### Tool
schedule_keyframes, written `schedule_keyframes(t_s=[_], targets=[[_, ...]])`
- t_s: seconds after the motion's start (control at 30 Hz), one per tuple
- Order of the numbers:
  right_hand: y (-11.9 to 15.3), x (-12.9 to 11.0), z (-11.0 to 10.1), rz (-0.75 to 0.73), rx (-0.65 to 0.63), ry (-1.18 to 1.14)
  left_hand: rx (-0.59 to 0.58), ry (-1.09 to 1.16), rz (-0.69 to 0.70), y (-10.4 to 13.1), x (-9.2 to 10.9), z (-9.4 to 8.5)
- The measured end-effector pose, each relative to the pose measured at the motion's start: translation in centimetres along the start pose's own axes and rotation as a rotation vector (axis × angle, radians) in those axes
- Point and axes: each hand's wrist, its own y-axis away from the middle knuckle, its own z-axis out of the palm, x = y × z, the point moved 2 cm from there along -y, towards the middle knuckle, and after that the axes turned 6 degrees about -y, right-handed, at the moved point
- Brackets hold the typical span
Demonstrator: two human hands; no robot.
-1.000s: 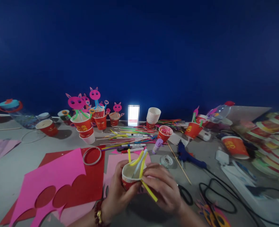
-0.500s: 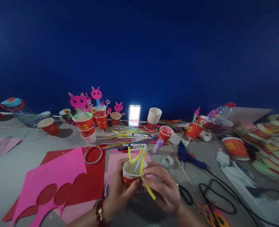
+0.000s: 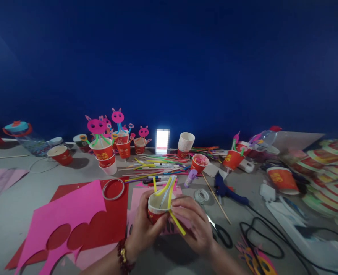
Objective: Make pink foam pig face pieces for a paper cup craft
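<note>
A red paper cup (image 3: 155, 215) with a white inside is tilted in my left hand (image 3: 146, 225), whose fingers and thumb wrap round its side. Yellow strips (image 3: 170, 194) and pale straws (image 3: 165, 194) stand up out of the cup and meet near their tops. One yellow strip (image 3: 178, 224) slants down outside the rim toward the lower right. My right hand (image 3: 194, 223) is at the cup's right side, its fingertips against the yellow strip at the rim; its thumb is mostly hidden.
Pink sheet (image 3: 62, 214) with round cut-outs lies left on red paper (image 3: 114, 217). Behind are decorated cups (image 3: 102, 156), pens and sticks (image 3: 154, 165) and stacked cups (image 3: 186, 142). Glue gun (image 3: 228, 193), scissors (image 3: 222, 233), tape (image 3: 201, 195) and a power strip (image 3: 289, 223) sit right.
My right hand has shifted slightly left and up, with its fingers a little more raised along the strip. The cup stays in my left hand. The whole view has shifted slightly.
</note>
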Motion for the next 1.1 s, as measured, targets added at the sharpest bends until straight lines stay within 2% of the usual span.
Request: schedule_keyframes(t_s=[0.13,0.27,0.37,0.57,1.1], targets=[[0.3,0.8,0.1,0.026,0.050,0.033,0.001,0.029,-0.041,-0.2,0.2,0.1],[0.2,1.0,-0.1,0.032,-0.010,0.003,0.009,0.004,0.014,-0.2,0.1,0.1],[-0.2,0.8,-0.3,0.038,-0.025,-0.040,-0.034,-0.026,0.073,-0.1,0.1,0.0],[-0.8,0.5,-0.6,0.042,-0.010,-0.078,-0.119,-0.052,0.071,0.1,-0.4,-0.2],[-0.4,0.4,-0.5,0.059,-0.027,-0.095,-0.101,-0.008,0.095,0.4,-1.6,0.0]])
